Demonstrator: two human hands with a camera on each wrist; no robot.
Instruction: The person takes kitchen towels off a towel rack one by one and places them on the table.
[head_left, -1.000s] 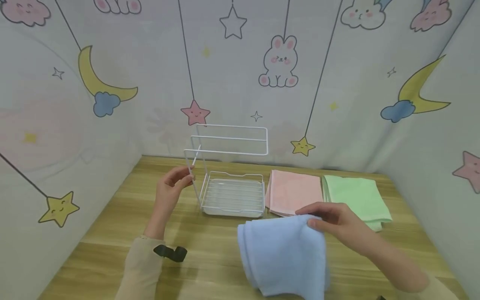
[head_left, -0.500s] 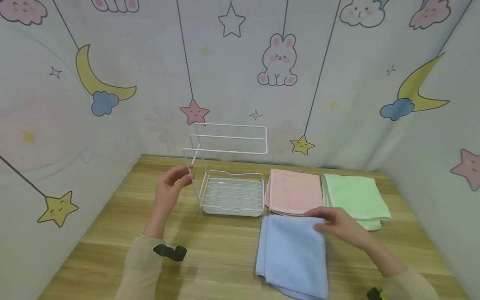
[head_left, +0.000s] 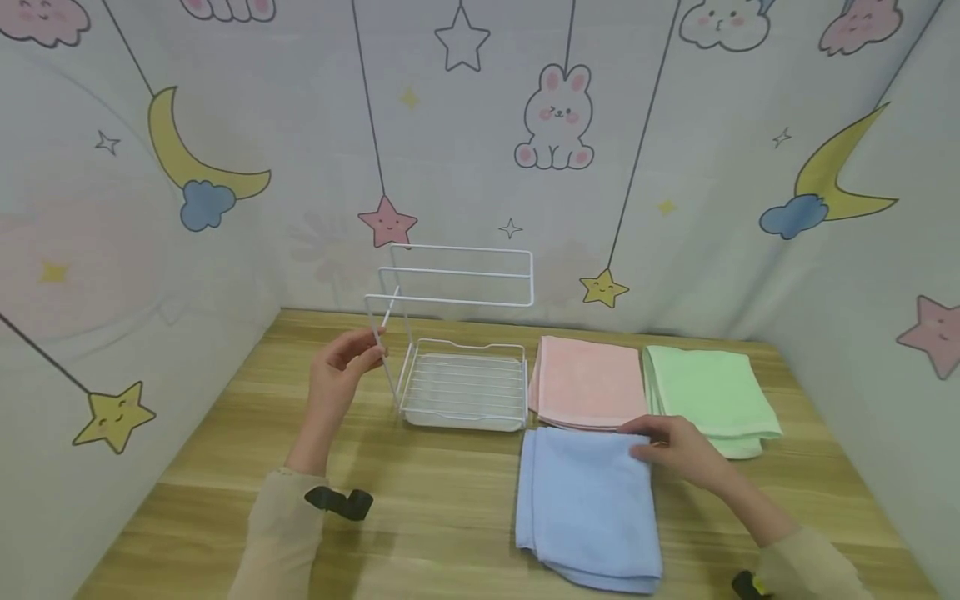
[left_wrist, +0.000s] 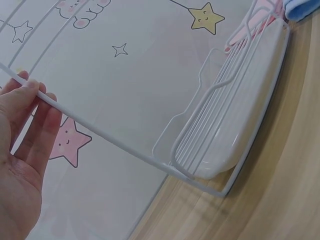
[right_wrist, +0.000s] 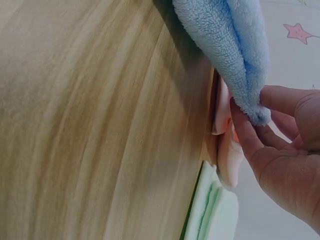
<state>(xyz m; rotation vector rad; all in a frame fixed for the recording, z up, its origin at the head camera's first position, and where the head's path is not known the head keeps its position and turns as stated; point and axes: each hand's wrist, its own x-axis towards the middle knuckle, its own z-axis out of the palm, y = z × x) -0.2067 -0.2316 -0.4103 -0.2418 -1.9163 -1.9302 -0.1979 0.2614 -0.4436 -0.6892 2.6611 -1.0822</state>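
Observation:
My left hand [head_left: 339,371] pinches the left front upright of a white wire rack [head_left: 450,301]; the left wrist view shows thumb and fingertips on the bar. The rack stands on the wooden table, with a shallow white tray [left_wrist: 245,120] under its lower wires. A folded blue towel [head_left: 588,504] lies in front of the rack, a little to its right. At the towel's far right corner, my right hand [head_left: 678,450] pinches the fabric between thumb and fingers, as the right wrist view [right_wrist: 257,107] shows up close.
Behind the blue towel, just right of the rack, lies a folded pink towel [head_left: 591,382]. Farther right is a folded green towel [head_left: 712,392]. A white curtain [head_left: 465,142] printed with stars, moons and bunnies surrounds the wooden table [head_left: 420,517] at the back and sides.
The blue towel, hanging from my right hand a second ago, has come down to the right and now lies flatter on the table. My left hand stays on the rack.

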